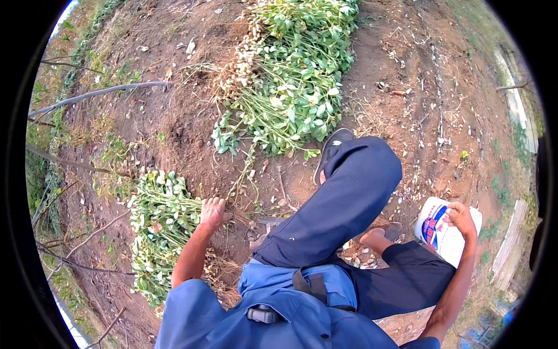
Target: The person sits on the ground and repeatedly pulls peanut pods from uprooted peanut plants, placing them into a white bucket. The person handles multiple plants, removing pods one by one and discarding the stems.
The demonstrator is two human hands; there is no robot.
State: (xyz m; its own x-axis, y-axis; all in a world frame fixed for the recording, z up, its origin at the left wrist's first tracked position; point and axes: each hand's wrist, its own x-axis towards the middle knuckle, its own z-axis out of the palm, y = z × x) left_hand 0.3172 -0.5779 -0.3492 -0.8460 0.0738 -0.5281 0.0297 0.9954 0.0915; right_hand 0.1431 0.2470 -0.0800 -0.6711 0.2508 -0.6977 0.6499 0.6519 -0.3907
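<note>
At the left, my left hand [214, 213] is closed at the stem end of a pile of pulled peanut plants [165, 212]. Its fingers curl over some stems, and the palm side is hidden. To the right, my right hand [462, 219] grips the rim of a white bucket [459, 247] with blue and red print. The bucket tilts beside my bent leg, and its inside cannot be seen. Ahead lies a larger heap of peanut plants [296, 81], leaves to the right and clustered peanut pods [243, 64] along its left edge.
My legs [349, 198] are bent in the middle, with a dark shoe [332, 152] by the large heap. Bare branches [99, 99] reach in from the left. Reddish soil [418, 104] carries scattered pale debris. A weathered plank [510, 247] lies at far right.
</note>
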